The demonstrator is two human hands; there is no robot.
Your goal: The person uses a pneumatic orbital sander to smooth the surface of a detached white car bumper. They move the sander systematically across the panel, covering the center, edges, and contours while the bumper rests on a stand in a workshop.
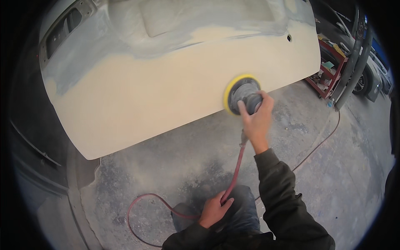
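My right hand (257,118) is wrapped round the body of a round air sander (245,95), grey with a yellow-rimmed pad. The pad lies against the lower edge of a large car panel (166,87), which is cream with grey sanded patches toward its top. From the sander a red air hose (237,166) runs down to my left hand (215,210), whose fingers are closed on it in front of my knees. Beyond that hand the hose loops out to the left over the floor. The pad's face is hidden against the panel.
A red tool cart (331,71) with cans and papers stands at the right, beside dark upright posts (356,62). Behind it a car wheel (361,81) shows. A thin hose (318,146) crosses the dusty concrete floor (341,175). The panel has a small hole near its right edge.
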